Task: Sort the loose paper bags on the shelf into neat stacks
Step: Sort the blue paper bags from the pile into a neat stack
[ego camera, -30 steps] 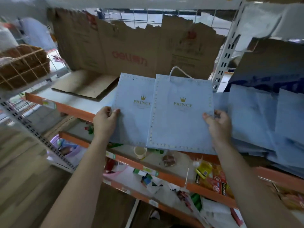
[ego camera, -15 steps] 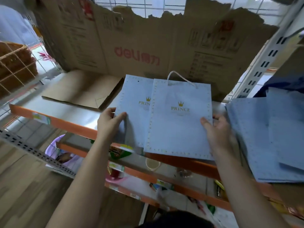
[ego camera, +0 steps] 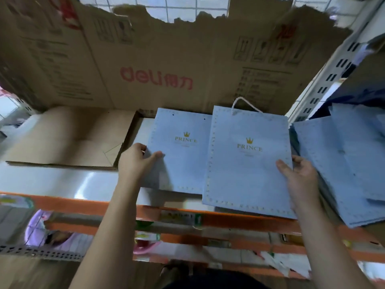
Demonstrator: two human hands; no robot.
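bags slid onto shelf, left fingers pinch one, right fingers another

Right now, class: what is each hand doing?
Left hand: grips the left paper bag by its edge.
Right hand: grips the right paper bag by its edge.

Pale blue paper bags (gold crown print), orange-edged shelf

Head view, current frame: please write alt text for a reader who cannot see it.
A person's left hand and right hand each grip the outer edge of a pale blue PRINCE paper bag, the left bag partly under the right bag, on a metal shelf. A loose pile of blue bags lies to the right; torn cardboard stands behind.
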